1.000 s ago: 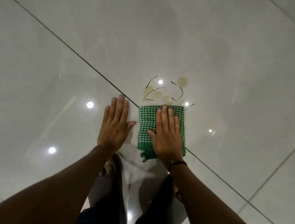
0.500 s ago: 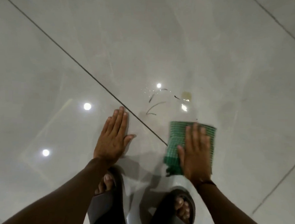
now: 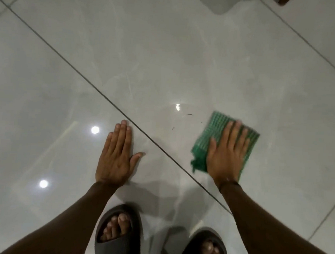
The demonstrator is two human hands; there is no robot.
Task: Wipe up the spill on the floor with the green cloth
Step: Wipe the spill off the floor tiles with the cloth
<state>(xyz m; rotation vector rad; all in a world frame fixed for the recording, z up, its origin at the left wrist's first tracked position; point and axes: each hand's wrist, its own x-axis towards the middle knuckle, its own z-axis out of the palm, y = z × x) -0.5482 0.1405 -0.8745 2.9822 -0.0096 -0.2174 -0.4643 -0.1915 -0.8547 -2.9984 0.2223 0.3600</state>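
Note:
A green checked cloth (image 3: 215, 127) lies flat on the glossy grey tile floor (image 3: 166, 50), right of centre. My right hand (image 3: 226, 154) presses down on it with the palm flat and fingers spread. My left hand (image 3: 116, 155) rests flat on the bare tile to the left, holding nothing. Between the hands only thin dark streaks and small droplets of the spill (image 3: 186, 116) show on the tile, just left of the cloth's far corner.
A dark grout line (image 3: 88, 84) runs diagonally between my hands. My two feet in dark slides (image 3: 118, 232) (image 3: 205, 247) stand at the bottom edge. Ceiling lights reflect as bright spots on the left tile.
My right hand has slid the cloth to the right across the spill. The yellowish puddles seen a second ago are gone, leaving thin streaks. My left hand stayed planted.

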